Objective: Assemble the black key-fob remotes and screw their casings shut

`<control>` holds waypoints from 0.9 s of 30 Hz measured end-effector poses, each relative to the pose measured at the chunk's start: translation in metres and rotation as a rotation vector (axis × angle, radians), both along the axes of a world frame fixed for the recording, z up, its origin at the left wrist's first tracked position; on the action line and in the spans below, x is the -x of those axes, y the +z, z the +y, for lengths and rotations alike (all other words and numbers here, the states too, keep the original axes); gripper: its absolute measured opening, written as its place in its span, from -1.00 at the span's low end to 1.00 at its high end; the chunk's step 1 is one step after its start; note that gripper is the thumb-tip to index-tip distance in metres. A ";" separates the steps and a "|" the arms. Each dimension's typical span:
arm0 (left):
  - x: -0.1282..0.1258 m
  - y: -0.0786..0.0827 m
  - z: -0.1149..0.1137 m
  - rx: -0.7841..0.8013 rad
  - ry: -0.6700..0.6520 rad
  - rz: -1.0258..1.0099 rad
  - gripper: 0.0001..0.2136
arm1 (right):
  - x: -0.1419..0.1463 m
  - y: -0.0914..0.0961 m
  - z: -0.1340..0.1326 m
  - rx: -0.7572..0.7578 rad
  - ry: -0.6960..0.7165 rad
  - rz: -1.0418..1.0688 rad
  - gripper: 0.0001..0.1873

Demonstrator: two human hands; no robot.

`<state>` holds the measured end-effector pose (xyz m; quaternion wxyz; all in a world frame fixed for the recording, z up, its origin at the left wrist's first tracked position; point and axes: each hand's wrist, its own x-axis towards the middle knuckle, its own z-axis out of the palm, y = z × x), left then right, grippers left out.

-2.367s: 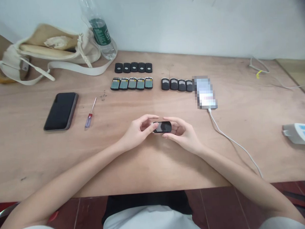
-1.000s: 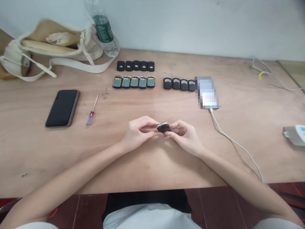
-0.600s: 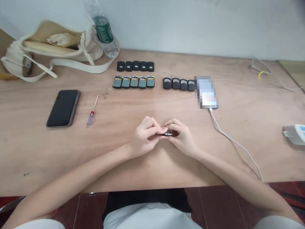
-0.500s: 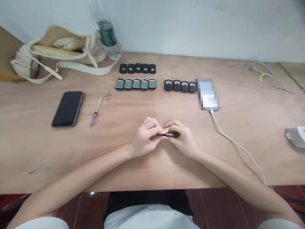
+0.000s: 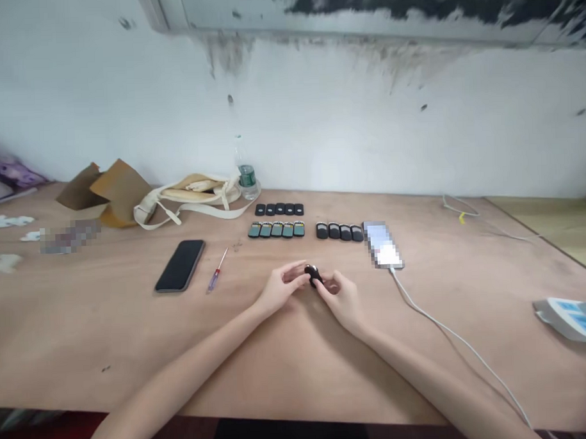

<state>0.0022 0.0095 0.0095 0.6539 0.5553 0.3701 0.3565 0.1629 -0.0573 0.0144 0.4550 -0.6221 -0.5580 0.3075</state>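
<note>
Between both hands, over the wooden table, is a small black key fob with a shiny edge, tilted up. My left hand grips its left side between thumb and fingertips. From the right, my right hand pinches its lower end; some of its fingers are hidden behind. Beyond the hands lies a row of open fob halves with teal faces. Black covers with small oval marks form a line behind them. To the right are several black fobs with grey panels.
On the left lie a dark phone, a screwdriver and tiny screws. A cream bag and a water bottle stand by the wall. A second phone trails a white cable. A white-blue box sits far right.
My head has tilted up, so more wall shows and the table things look smaller. The key fob has turned from nearly flat to tilted up, and both hands have shifted their grip around it.
</note>
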 end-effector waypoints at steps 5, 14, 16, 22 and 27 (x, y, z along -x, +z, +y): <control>0.002 -0.002 0.007 -0.037 0.029 -0.024 -0.45 | 0.009 -0.011 0.013 -0.139 0.114 -0.144 -0.79; 0.019 0.017 0.018 -0.188 -0.329 0.034 -0.54 | 0.002 0.004 0.019 -0.199 0.426 -0.084 -0.49; 0.019 0.013 0.017 -0.199 -0.304 0.046 -0.54 | -0.002 0.006 0.030 -0.186 0.419 -0.116 -0.48; 0.015 0.003 0.017 -0.110 -0.053 0.094 -0.53 | -0.036 0.016 0.110 -0.228 0.156 -0.447 -0.45; 0.015 -0.002 0.017 -0.142 -0.053 0.142 -0.68 | -0.053 0.023 0.165 -0.047 0.219 -0.738 -0.40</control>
